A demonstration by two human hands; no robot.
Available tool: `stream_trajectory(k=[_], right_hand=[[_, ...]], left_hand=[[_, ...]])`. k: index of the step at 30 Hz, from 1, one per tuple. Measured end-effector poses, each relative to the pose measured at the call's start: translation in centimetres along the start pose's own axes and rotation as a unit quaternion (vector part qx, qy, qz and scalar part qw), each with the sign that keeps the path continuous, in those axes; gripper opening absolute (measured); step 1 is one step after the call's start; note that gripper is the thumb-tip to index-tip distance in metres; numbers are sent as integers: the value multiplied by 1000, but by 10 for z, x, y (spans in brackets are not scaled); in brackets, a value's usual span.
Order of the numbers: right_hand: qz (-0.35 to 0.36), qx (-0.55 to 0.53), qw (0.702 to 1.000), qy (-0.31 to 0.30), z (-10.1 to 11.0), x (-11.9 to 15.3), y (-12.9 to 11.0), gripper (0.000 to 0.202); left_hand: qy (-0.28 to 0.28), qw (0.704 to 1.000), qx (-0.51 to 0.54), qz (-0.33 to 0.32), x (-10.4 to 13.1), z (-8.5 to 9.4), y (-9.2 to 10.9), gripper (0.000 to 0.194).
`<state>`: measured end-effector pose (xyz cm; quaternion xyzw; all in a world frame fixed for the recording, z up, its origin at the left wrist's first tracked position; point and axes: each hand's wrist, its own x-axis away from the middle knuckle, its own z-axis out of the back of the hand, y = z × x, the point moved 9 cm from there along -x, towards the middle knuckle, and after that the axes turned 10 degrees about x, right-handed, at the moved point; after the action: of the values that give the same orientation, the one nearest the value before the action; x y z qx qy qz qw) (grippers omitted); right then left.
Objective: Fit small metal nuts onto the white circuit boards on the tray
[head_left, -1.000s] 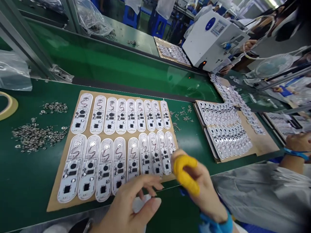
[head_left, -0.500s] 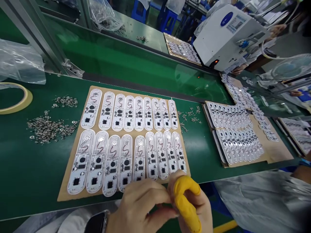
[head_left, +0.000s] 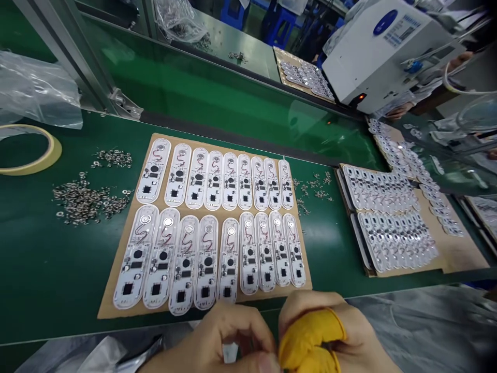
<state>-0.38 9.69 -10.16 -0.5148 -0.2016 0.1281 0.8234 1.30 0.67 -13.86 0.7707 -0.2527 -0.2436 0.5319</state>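
At the bottom edge, my left hand (head_left: pixel 229 336) has its thumb and fingers pinched together. My right hand (head_left: pixel 349 331), with yellow finger covers (head_left: pixel 312 336) on its bent fingers, is closed right beside it. The fingertips meet in front of my body, and whatever lies between them is hidden. Just beyond, white oblong circuit boards (head_left: pixel 129 269) with red and black wires and round discs lie in two rows on a cardboard sheet (head_left: pixel 186 212). The near row is closest to my hands.
Small metal parts form a pile (head_left: pixel 79 199) on the left, and scattered tiny parts (head_left: pixel 320 194) lie right of the cardboard. A tape roll (head_left: pixel 54 155) and plastic bag (head_left: pixel 39 93) sit far left. More boards (head_left: pixel 396 238) lie stacked at right. A white machine (head_left: pixel 361 57) stands behind the barrier.
My hands have moved lower and slightly apart at the wrists, uncovering more of the near row. The right hand has turned, its yellow-covered fingers curling inward. The view has shifted slightly left.
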Motion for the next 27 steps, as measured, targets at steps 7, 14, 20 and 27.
stream_trajectory(k=[7, 14, 20, 27], right_hand=[[-17, 175, 984, 40, 27, -57, 40, 9], [-42, 194, 980, -23, 14, -73, 56, 14], [-46, 205, 976, -57, 13, -73, 55, 16], [-39, 253, 965, -52, 12, -76, 51, 17]], left_hand=[[15, 777, -598, -197, 0, -10, -11, 34], [25, 769, -612, -183, -1, -7, -24, 31], [33, 770, -611, -180, -1, -7, -20, 29], [31, 766, -616, -180, -1, -7, -24, 29]])
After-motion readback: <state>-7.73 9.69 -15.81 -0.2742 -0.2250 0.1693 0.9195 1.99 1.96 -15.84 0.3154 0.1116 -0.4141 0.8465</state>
